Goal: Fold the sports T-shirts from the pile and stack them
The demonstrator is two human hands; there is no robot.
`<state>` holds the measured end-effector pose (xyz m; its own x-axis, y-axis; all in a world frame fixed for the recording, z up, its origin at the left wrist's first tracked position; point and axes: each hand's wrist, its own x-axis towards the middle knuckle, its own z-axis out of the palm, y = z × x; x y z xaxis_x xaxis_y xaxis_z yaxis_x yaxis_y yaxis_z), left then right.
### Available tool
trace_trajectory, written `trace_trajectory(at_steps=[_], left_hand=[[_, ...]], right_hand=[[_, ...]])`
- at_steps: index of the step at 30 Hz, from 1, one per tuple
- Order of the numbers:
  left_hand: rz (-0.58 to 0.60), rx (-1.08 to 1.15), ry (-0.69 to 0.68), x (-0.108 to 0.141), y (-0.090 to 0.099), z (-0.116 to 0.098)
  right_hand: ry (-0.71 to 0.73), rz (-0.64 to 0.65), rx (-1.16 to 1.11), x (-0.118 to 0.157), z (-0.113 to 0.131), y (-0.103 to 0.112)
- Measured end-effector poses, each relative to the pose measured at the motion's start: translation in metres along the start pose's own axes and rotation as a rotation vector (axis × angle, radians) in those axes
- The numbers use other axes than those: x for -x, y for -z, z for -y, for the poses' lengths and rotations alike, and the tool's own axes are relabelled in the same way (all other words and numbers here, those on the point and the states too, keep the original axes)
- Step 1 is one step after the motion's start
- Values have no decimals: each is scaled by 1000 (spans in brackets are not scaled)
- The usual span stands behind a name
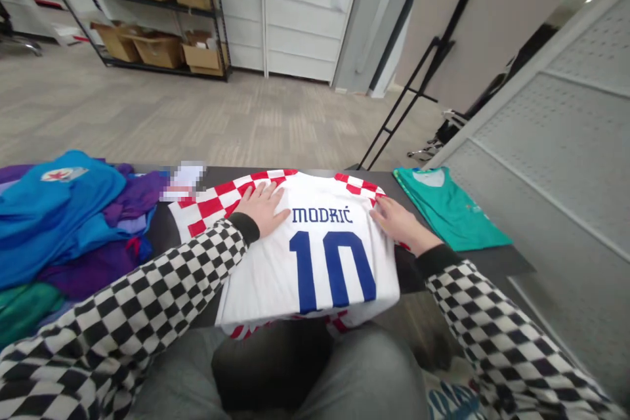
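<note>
A folded white football jersey (325,275) with red-and-white checks and a blue number 10 lies face down on a dark table (512,264), back upward. My left hand (263,209) rests flat on its upper left part, fingers spread and holding nothing. On the upper right part, my right hand (403,225) lies flat near the checked shoulder, also holding nothing. Checkered sleeves cover both forearms. The jersey's near edge hangs over the table edge above my lap.
A pile of blue and purple garments (54,210) lies to the left, and a folded teal shirt (445,207) lies to the right. A blurred white paper (184,180) sits behind the jersey. Beyond the table are a carpeted floor and shelves of cardboard boxes (132,13).
</note>
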<state>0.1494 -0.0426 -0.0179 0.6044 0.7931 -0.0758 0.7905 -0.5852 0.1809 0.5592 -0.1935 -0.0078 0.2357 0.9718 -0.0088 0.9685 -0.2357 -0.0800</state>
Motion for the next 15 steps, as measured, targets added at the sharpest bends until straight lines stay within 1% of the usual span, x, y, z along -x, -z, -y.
trace_trajectory(at_steps=[2, 4, 7, 11, 13, 15], left_hand=[[-1, 6, -18, 2, -7, 12], [4, 6, -15, 2, -8, 18], [5, 8, -6, 3, -5, 17], [-5, 13, 10, -2, -6, 15], [-11, 16, 17, -8, -7, 17], [-18, 22, 16, -14, -7, 18]], right_hand=[[-3, 22, -17, 14, -13, -13], [37, 28, -31, 15, -23, -18], [117, 69, -39, -1, -31, -11], [186, 99, -88, -25, -33, 0], [167, 56, -167, -30, -34, 0], [87, -77, -288, -29, -39, -3]])
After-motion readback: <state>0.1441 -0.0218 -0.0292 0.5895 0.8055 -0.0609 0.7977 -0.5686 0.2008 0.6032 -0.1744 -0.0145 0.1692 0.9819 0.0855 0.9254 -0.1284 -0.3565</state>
